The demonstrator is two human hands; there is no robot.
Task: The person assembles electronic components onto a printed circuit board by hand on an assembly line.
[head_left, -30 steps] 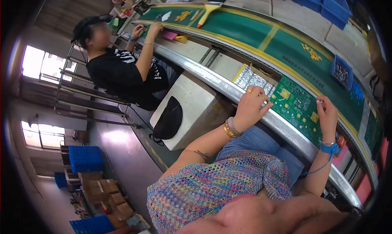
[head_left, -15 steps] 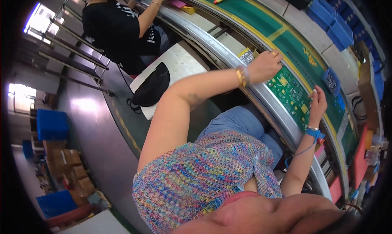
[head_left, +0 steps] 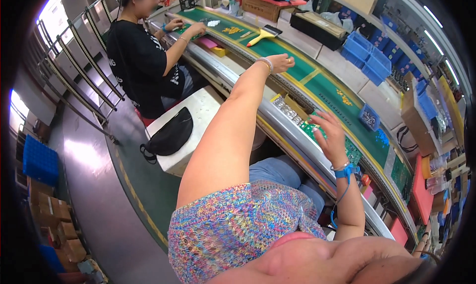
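Observation:
My left hand point(head_left: 280, 63) reaches far out over the green conveyor belt point(head_left: 325, 84), its fingers drawn together; whatever they may hold is hidden. A brush with a yellow handle point(head_left: 258, 39) lies on the belt beyond it. Over the near rail, my right hand point(head_left: 331, 137) is raised with the fingers spread apart and nothing visible in them. Beneath and beside that hand is a green circuit board point(head_left: 353, 152), partly covered by it. Next to the board sits an open box of small silvery parts point(head_left: 287, 108).
On the belt are yellow parts point(head_left: 343, 97), a blue bin of small parts point(head_left: 369, 116) and loose blue parts point(head_left: 382, 137). A metal rail point(head_left: 277, 119) runs along the near side. A co-worker point(head_left: 144, 61) sits left, beyond a black pouch point(head_left: 171, 132) on a white surface.
My left hand has left the circuit board and stretched out left over the belt. My right hand has moved left over the board, fingers spread. The head view has shifted.

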